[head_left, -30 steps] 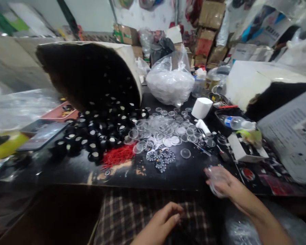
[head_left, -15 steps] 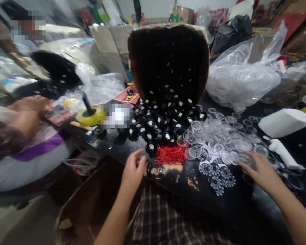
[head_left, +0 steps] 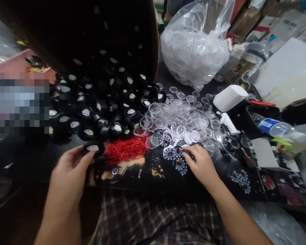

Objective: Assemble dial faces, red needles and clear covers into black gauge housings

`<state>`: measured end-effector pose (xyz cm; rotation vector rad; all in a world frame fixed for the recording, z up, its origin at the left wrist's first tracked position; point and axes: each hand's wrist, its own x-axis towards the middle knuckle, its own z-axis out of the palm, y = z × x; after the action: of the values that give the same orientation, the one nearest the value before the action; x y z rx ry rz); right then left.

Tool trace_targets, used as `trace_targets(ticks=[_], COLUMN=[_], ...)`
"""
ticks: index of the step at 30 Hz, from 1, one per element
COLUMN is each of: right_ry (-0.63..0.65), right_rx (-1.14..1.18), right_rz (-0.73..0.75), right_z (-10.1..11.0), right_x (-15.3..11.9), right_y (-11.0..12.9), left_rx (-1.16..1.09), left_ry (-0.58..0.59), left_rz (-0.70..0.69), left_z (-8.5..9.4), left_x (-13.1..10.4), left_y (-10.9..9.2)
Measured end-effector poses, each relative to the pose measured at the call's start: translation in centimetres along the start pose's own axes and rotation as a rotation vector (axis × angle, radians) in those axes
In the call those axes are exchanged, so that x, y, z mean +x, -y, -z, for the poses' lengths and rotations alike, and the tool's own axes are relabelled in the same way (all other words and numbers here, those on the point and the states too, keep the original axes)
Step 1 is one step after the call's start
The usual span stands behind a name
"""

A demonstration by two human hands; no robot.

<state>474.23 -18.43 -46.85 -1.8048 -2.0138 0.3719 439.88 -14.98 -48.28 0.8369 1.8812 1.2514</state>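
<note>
Black round cap [head_left: 93, 148] flat, pale face up, in left hand [head_left: 68, 166] grip

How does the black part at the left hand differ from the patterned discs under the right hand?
The black part is dark, thick and rounded with a pale patch on top; the patterned discs look flat and thin, white with dark dotted print. The black part is pinched by the left hand beside the red pins; the discs lie on the table under the right hand fingertips. Both are small and round.

Black caps [head_left: 92, 148], red pins [head_left: 124, 150], clear lids [head_left: 183, 119], plaid cloth [head_left: 153, 221].
</note>
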Motion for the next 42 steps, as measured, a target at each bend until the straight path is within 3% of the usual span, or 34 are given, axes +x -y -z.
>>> trace_targets(ticks=[4, 6, 8, 10, 14, 17, 24, 31, 38, 42], right_ry=[0.044, 0.004, -0.03, -0.025, 0.169, 0.268, 0.124, 0.025, 0.051, 0.141], right_rx=[-0.22, -0.197, -0.052, 0.209, 0.737, 0.886, 0.859, 0.779, 0.653, 0.619], right_rz=[-0.067, -0.06, -0.069, -0.112, -0.186, -0.148, -0.208, -0.166, -0.054, -0.117], right_z=[-1.7, -1.9, -1.9, -1.6, -1.0, -1.1, -0.6, 0.7, 0.7, 1.0], right_x=[1.0, 1.3, 1.2, 0.8, 0.0, 0.0, -0.4, -0.5, 0.0, 0.2], right_y=[1.2, 1.3, 1.5, 2.3, 5.2, 6.5, 6.2, 7.0, 8.4, 8.4], left_rx=[-0.397, -0.611, -0.773, -0.839, -0.863, -0.844, -0.861, -0.847, -0.634, -0.519], left_ry=[0.173, 0.319, 0.428, 0.497, 0.568, 0.555, 0.582, 0.617, 0.599, 0.664], left_rz=[0.124, 0.313, 0.476, 0.538, 0.562, 0.6, 0.565, 0.535, 0.418, 0.313], left_z=[-2.2, -3.3, -4.1, -4.5, -4.9, -5.4, -6.3, -6.3, -6.7, -6.7], left_x=[-4.8, -7.0, -8.6, -9.5, -9.9, -10.0, -11.4, -12.6, -13.4, -13.2], left_y=[-0.5, -0.8, -1.3, -1.7, -1.9, -1.5, -1.6, -1.9, -1.5, -0.6])
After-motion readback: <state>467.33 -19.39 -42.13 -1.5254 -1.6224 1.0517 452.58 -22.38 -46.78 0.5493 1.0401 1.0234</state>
